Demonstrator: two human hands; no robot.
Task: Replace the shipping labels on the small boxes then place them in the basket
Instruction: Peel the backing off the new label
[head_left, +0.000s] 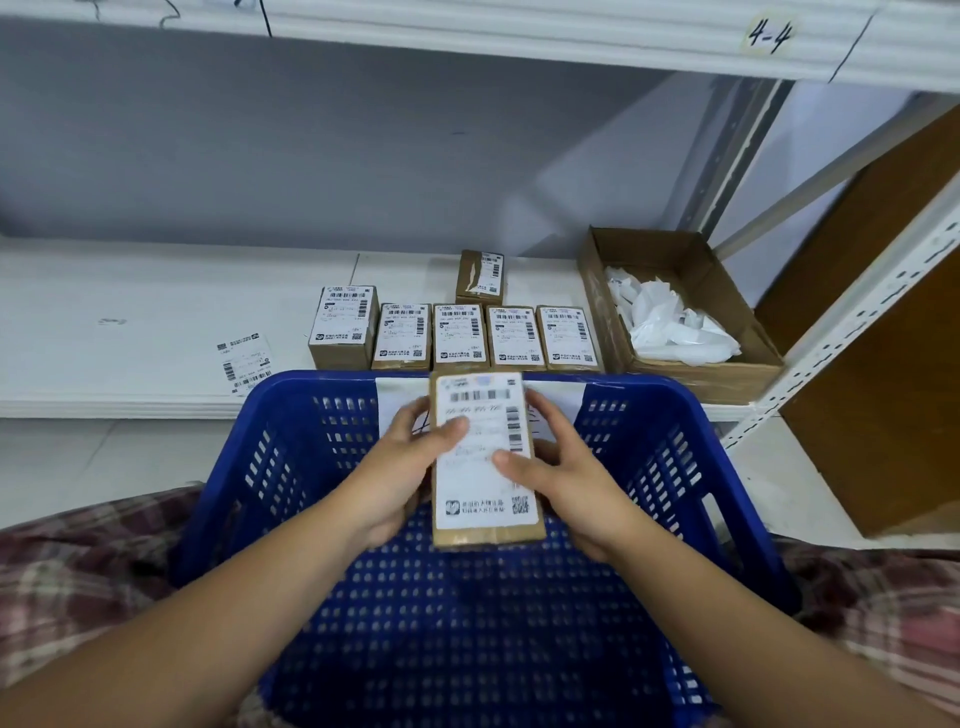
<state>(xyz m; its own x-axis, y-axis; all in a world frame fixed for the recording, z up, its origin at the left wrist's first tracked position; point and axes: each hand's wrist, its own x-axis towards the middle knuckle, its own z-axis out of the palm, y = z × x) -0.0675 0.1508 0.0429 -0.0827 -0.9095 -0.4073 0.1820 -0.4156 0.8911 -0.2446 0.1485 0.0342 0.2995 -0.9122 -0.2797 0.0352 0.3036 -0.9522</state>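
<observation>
The left hand (400, 470) and right hand (563, 480) grip a labelled box (485, 462) from either side, thumbs on its label, above the blue basket (675, 415) near its far rim. More boxes (458, 338) line the shelf (156, 306) edge beyond, with a loose label (245, 362) to their left.

Forearms (249, 597) bare; maroon-grey plaid clothing (72, 566).

A white shelf (156, 291) carries five small boxes (460, 335) in a row, labels up. A sixth box (480, 275) lies just behind them. A loose label (245, 364) lies to their left; an open carton (701, 376) holding crumpled white paper (670, 322) sits at the right.
</observation>
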